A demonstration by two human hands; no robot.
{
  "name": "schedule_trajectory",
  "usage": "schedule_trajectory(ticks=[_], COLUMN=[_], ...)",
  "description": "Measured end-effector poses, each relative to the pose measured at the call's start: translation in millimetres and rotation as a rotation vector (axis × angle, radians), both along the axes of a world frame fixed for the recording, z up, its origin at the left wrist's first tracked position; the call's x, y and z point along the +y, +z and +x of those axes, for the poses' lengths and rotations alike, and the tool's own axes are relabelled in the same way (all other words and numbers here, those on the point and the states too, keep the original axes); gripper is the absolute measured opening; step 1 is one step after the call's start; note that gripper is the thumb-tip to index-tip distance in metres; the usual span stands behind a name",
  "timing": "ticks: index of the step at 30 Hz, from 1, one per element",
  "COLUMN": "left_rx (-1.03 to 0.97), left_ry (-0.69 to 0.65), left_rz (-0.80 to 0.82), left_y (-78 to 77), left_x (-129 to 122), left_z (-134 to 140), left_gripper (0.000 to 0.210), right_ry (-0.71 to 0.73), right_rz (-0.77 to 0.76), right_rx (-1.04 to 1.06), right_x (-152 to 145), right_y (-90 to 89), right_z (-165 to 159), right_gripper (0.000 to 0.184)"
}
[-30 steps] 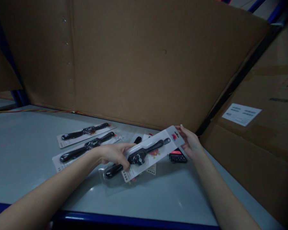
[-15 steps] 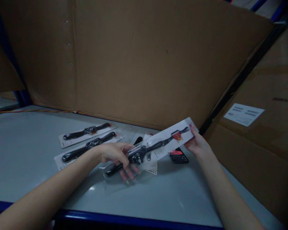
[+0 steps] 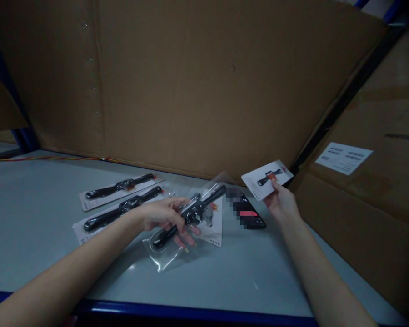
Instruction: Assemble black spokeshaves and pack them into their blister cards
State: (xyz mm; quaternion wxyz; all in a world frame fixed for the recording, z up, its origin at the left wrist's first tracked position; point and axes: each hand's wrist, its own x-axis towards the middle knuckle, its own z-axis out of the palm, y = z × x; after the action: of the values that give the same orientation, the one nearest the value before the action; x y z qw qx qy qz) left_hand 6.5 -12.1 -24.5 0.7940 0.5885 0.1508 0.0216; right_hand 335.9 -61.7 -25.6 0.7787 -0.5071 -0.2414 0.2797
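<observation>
A tall brown cardboard wall [image 3: 197,86] backs the grey table [image 3: 37,218]. Near centre, the left hand [image 3: 163,217] grips a black long-handled tool in clear plastic [image 3: 187,218]. Farther right, the right hand [image 3: 282,203] pinches a white printed backing card [image 3: 266,179].

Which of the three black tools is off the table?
The tool gripped in the left hand; the two carded tools lie flat behind it.

No legible txt; box label [image 3: 344,157] too blurry.
</observation>
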Motion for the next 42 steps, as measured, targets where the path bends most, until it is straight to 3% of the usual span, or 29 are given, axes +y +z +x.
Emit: schedule_trajectory(ticks=[2, 5, 10, 15, 21, 25, 30, 33, 37, 40, 42], left_rx=[-0.022, -0.063, -0.063, -0.056, -0.063, -0.045, -0.026, -0.014, -0.009, -0.016, -0.019], left_ry=[0.081, 0.253, 0.49, 0.546, 0.528, 0.514, 0.517, 0.52, 0.525, 0.539, 0.55], left_rz=[0.007, -0.009, -0.076, -0.085, -0.041, -0.027, -0.023, -0.019, -0.019, -0.025, -0.031], left_y=[2.6, 5.2, 6.2, 7.0, 3.9, 3.5, 5.0, 5.3, 6.5, 7.8, 7.6], left_x=[0.6, 3.9, 9.6, 9.8, 11.0, 10.4, 8.4, 8.7, 8.1, 6.4, 6.1], left_z=[-0.2, -0.1, 0.2, 0.5, -0.7, -0.2, 1.3, 1.4, 1.5, 1.9, 2.3], left_gripper=[0.062, 0.062, 0.062, 0.057, 0.054, 0.059, 0.061, 0.06, 0.062, 0.062, 0.063], right_ry=[-0.003, 0.127, 0.285, 0.32, 0.414, 0.458, 0.403, 0.401, 0.368, 0.33, 0.23], right_rz=[-0.076, -0.196, -0.612, -0.837, -0.982, -0.993, -0.698, -0.571, -0.602, -0.627, -0.626], right_rx=[-0.061, -0.165, -0.563, -0.73, -0.716, -0.605, -0.585, -0.683, -0.899, -0.993, -1.137], right_x=[-1.6, -4.6, -15.3, -30.4, -36.7, -35.9, -24.9, -11.1, 5.3, 9.4, 8.6], right_y=[-0.1, -0.7, 3.1, 19.6, 27.1, 23.9, 11.0, -7.3, -32.1, -39.2, -37.8], right_z=[9.1, 2.6, -28.1, -43.4, -43.7, -38.7, -41.0, -46.1, -50.8, -52.3, -53.0], right_gripper=[0.009, 0.015, 0.034, 0.064, 0.07, 0.062, 0.047, 0.044, 0.045, 0.052, 0.054])
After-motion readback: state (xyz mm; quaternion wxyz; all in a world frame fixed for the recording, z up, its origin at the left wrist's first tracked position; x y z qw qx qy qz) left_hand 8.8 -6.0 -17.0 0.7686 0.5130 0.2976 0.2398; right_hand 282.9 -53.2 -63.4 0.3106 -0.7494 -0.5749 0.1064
